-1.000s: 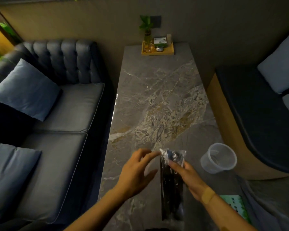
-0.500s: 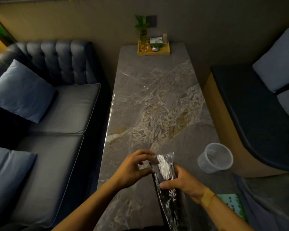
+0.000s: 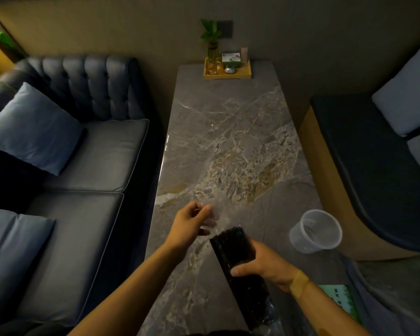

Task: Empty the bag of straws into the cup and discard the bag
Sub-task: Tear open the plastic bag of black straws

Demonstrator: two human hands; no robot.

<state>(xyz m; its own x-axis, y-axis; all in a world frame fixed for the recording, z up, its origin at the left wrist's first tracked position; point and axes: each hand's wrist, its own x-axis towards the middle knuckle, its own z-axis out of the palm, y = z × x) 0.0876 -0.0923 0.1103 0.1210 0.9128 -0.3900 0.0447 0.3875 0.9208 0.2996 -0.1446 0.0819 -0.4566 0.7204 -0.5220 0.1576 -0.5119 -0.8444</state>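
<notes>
A person's right hand [image 3: 264, 264] wraps around the middle of a bundle of black drinking straws in a clear crinkled plastic bag [image 3: 240, 270], thumb across the near face and fingers curled behind it, holding it tilted over a grey veined marble table [image 3: 228, 132]. The upper ends of the straws stand bare and point away from the person, while the lower end of the bundle, still in plastic, reaches toward the bottom edge of the view. The left hand [image 3: 192, 224] is up and to the left of the straws, apart from them, its fingertips drawn together in a narrow pinch on a thin, blurred sheet of clear plastic [image 3: 218, 209]; whether that sheet is still joined to the bag cannot be told. A clear, round plastic cup [image 3: 315, 231] stands upright near the table's right edge, to the right of both hands and well apart from the bundle, with no straws in it. A tan band [image 3: 298, 282] circles the right wrist. At the table's far end sits a yellow wooden tray [image 3: 228, 73] carrying a small green plant in a glass vase [image 3: 212, 44]. A dark blue tufted sofa with pale blue cushions [image 3: 70, 146] runs along the left side.
</notes>
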